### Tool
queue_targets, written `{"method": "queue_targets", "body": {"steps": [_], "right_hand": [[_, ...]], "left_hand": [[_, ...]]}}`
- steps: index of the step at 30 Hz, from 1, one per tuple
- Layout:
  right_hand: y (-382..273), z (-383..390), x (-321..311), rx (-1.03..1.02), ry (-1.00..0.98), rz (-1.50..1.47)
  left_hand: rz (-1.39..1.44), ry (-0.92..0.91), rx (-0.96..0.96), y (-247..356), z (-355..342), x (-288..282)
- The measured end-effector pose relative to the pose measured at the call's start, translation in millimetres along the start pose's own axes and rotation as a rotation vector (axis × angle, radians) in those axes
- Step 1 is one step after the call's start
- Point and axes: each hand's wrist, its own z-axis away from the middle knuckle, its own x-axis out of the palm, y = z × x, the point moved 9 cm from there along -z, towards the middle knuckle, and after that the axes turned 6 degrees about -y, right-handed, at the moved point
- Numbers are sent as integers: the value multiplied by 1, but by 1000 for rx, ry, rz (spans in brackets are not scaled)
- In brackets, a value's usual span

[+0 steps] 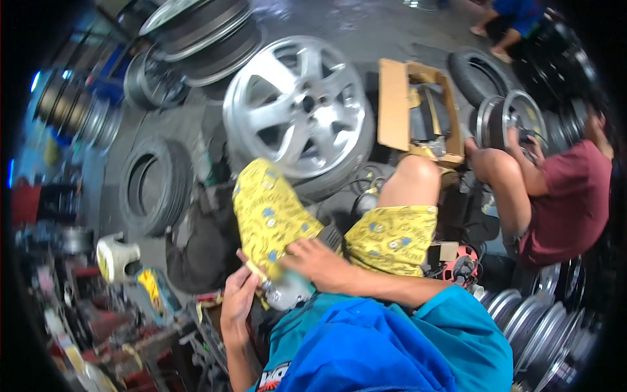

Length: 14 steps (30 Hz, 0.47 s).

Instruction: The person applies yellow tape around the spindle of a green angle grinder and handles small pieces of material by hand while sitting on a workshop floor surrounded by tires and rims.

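Note:
In my lap lies a silver-grey rounded piece (287, 293), perhaps the head of a hand tool; its kind is unclear. My left hand (239, 292) is beside it, thumb and fingers closed on a thin pale yellow strip (255, 269). From the right, my right hand (318, 262) reaches over the piece with curled fingers; a greenish blur hides what the fingertips hold. Before my knees a silver alloy wheel (282, 114) with wide spokes lies face up on a tyre (339, 178). Neither hand touches the wheel.
An open cardboard box (394, 104) stands right of the wheel. Left lies a loose tyre (153, 186), with stacked rims (209, 39) behind. A co-worker in a maroon shirt (568, 202) sits close on my right, handling a rim (524, 114). More rims (535, 326) stand at lower right.

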Motion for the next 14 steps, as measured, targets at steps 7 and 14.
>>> {"method": "queue_targets", "body": {"steps": [7,14], "right_hand": [[12,2,-4,-76,-152,-201],[-8,-27,-99,-80,30,-1115]], "left_hand": [[80,-93,61,8,-15,-4],[450,-162,381,113,-62,25]]}}
